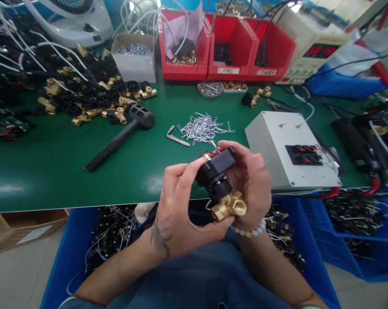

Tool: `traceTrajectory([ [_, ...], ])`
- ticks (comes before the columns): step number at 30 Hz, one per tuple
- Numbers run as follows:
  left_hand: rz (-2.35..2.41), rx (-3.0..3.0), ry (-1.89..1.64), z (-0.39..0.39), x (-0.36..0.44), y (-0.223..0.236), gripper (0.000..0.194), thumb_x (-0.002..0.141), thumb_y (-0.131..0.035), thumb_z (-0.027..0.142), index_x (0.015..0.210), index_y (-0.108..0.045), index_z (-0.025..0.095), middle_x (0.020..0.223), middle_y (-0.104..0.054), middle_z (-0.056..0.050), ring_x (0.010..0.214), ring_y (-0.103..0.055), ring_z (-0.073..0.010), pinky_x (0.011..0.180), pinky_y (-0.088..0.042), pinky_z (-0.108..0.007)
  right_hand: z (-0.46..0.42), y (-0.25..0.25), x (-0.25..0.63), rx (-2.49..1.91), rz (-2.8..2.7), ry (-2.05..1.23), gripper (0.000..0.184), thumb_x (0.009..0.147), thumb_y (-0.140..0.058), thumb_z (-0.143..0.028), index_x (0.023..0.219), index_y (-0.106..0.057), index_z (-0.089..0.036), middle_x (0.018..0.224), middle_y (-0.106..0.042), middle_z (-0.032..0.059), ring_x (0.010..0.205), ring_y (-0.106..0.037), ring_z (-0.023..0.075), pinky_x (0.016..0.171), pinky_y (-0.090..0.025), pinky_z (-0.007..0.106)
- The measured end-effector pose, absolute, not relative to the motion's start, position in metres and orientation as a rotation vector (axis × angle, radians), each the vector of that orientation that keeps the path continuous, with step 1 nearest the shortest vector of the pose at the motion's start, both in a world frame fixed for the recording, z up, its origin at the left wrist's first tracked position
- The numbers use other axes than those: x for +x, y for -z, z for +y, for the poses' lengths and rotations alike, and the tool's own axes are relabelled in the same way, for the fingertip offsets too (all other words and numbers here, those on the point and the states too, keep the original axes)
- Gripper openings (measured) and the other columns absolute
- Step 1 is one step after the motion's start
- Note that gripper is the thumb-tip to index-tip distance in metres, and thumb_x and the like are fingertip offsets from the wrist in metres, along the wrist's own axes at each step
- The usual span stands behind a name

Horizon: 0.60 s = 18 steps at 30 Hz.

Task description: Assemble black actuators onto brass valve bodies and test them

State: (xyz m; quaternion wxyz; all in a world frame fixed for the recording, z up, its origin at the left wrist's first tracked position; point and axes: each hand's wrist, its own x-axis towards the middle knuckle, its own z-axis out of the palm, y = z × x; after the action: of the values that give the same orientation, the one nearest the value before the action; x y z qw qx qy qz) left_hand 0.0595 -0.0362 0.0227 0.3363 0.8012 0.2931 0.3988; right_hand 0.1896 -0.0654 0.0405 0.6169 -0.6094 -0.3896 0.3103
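Held up nearest the camera, a motorised valve [218, 185] sits between the person's two hands, just over the front edge of the green worktop [52, 148]. Left hand [181, 204]: the index finger rests along the black actuator housing [218, 165], the thumb reaches beneath the brass valve body [229, 207], and the gap between them is about as wide as the part itself. Right hand [256, 195]: it cradles the far side, fingers curled partly out of sight behind the housing, the thumb standing up off it. A slim metal piece [215, 146] shows at the housing's back edge; whether the right fingers pinch it, I cannot tell.

The step in hand looks like fitting or checking the housing on its brass body. The next move, I judge, calls for a firm hold on the brass and careful aim at the joint.

Just beyond lie a pile of silver spring clips [202, 128] and an L-shaped grey piece [178, 139]. Farther left rests a black mallet [141, 116]; to the right, a grey test box [268, 146].
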Motion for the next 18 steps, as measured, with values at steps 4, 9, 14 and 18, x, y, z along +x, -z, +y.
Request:
traceTrajectory([
  [4,0.778,2.167,-1.137,-0.041,0.064,-0.028,0.069,0.076,-0.072,0.041,0.136,-0.041,0.023,0.114,-0.053,-0.009,0.101,-0.061,-0.0250,0.084,-0.064,-0.044,-0.060,-0.051,0.182,-1.321,-0.709,-0.579,0.031,0.096,-0.034,-0.040,0.083,-0.056,-0.022,0.087,-0.059,0.0078,0.082,-0.059,0.0203,0.075,-0.054,0.035],
  [9,0.780,2.087,-1.134,-0.040,0.065,-0.025,0.069,0.075,-0.074,0.038,0.135,-0.042,0.027,0.113,-0.052,-0.007,0.100,-0.059,-0.0227,0.084,-0.062,-0.043,-0.057,-0.046,0.183,-1.254,-0.700,-0.674,0.037,0.100,-0.031,-0.039,0.086,-0.061,-0.021,0.089,-0.062,0.0060,0.084,-0.061,0.0190,0.079,-0.054,0.034],
  [14,0.844,2.043,-1.044,-0.016,0.052,0.000,0.075,0.072,-0.077,0.035,0.137,-0.042,0.024,0.113,-0.049,-0.006,0.103,-0.055,-0.0219,0.084,-0.059,-0.040,-0.043,-0.023,0.226,-1.493,-0.897,-0.410,0.024,0.092,-0.057,-0.044,0.102,-0.061,-0.023,0.100,-0.063,0.0043,0.095,-0.062,0.0166,0.087,-0.052,0.032],
  [18,0.929,2.067,-1.070,0.002,0.043,0.023,0.072,0.076,-0.074,0.038,0.139,-0.043,0.023,0.111,-0.049,-0.006,0.097,-0.055,-0.0205,0.081,-0.057,-0.038,-0.024,-0.012,0.271,-1.889,-1.066,-0.149,0.017,0.085,-0.064,-0.028,0.098,-0.059,-0.018,0.098,-0.061,0.0063,0.088,-0.060,0.0162,0.080,-0.051,0.032],
])
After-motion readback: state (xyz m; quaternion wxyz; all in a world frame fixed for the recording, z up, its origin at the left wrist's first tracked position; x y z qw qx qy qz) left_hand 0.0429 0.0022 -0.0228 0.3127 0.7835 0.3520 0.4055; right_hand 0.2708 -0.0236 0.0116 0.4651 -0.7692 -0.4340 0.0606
